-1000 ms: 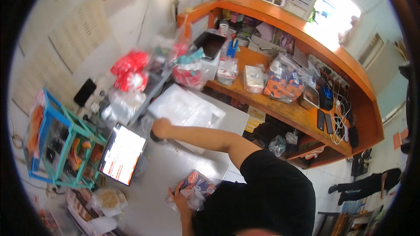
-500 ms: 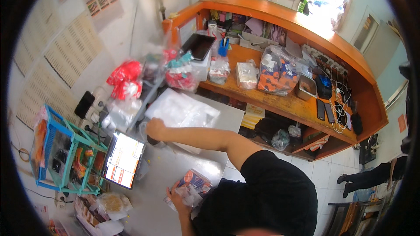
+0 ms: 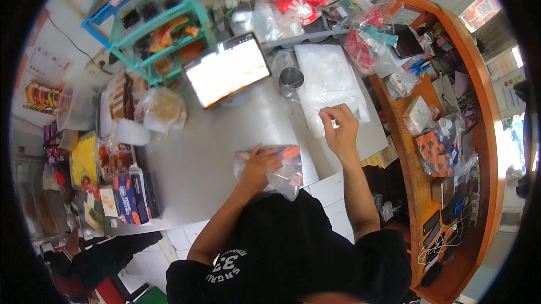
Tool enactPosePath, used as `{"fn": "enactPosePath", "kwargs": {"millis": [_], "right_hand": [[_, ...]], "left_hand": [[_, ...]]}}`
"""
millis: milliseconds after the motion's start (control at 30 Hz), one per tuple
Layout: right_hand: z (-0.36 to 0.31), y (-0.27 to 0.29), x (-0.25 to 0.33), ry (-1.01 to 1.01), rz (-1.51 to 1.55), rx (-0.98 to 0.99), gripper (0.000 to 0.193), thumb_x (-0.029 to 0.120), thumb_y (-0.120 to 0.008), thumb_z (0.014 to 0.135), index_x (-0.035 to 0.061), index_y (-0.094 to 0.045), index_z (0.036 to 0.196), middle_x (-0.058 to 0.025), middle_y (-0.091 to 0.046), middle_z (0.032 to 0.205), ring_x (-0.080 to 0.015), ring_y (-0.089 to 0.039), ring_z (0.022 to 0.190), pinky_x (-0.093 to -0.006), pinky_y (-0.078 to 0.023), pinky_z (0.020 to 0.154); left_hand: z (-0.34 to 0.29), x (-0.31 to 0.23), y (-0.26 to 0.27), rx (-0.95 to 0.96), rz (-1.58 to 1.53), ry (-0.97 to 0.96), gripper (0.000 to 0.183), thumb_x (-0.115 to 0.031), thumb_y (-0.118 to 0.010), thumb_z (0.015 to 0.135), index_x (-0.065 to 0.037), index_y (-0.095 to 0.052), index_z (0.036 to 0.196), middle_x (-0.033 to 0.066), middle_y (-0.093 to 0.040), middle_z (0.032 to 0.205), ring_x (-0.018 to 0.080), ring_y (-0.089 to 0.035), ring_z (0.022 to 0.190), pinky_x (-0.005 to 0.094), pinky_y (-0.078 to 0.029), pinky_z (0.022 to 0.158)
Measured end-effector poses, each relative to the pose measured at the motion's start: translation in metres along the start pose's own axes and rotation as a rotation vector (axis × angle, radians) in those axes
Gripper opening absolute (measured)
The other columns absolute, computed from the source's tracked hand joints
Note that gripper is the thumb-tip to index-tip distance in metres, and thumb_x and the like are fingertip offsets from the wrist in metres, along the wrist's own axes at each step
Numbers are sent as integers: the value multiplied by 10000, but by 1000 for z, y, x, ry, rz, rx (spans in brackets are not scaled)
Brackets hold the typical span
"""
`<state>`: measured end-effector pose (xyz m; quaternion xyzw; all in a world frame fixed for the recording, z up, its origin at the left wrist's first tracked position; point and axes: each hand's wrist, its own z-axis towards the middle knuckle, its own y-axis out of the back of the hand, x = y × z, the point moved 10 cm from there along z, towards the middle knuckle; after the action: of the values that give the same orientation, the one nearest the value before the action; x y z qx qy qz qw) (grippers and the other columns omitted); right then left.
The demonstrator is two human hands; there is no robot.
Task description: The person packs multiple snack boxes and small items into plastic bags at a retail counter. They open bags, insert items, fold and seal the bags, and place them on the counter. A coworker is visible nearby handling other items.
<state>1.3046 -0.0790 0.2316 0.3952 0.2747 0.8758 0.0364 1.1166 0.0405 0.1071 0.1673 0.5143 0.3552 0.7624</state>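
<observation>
Across a bagged box [image 3: 290, 163] lies the left hand [image 3: 259, 170], grip unclear; the right hand [image 3: 341, 134] curls narrowly, any contents indistinct.

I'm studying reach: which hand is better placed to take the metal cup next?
Right, I'd judge: the right hand is nearer the metal cup and appears empty, while the left hand is on the plastic-wrapped box.
</observation>
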Motion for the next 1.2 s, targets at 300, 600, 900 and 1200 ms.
{"fn": "enactPosePath", "kwargs": {"millis": [300, 600, 900, 1200], "right_hand": [[-129, -84, 0, -421, 501, 330, 47, 83, -633, 854, 46, -658, 839, -111, -631, 841, -258, -601, 802, -372, -492, 693], [-142, -85, 3, -474, 489, 378, 119, 153, -619, 893, 45, -662, 865, -119, -650, 741, -263, -627, 701, -374, -478, 659], [-136, -86, 26, 53, -25, 419, 163, 186, -576, 921, 31, -623, 932, -125, -637, 924, -308, -636, 857, -420, -498, 736], [-144, -91, 1, -318, 378, 373, 249, 136, -669, 794, 36, -600, 1012, -140, -621, 1085, -325, -595, 1050, -431, -479, 873]], "left_hand": [[-2, 9, -7, -135, 118, -37, 171, -232, -621, 828, -93, -692, 897, 89, -700, 919, 302, -667, 949, 500, -451, 956], [-19, 63, -22, 7, -477, 460, 475, -463, -429, 1026, -7, -557, 1052, 120, -543, 1077, 262, -527, 1052, 412, -391, 977], [-16, 53, -21, -25, -488, 673, 357, -356, -497, 1015, -7, -574, 1012, 109, -551, 1087, 229, -523, 1037, 385, -436, 897], [32, -45, 12, 51, 539, 20, 255, -151, -651, 786, -20, -576, 991, 137, -594, 977, 345, -587, 963, 427, -469, 836]]}}
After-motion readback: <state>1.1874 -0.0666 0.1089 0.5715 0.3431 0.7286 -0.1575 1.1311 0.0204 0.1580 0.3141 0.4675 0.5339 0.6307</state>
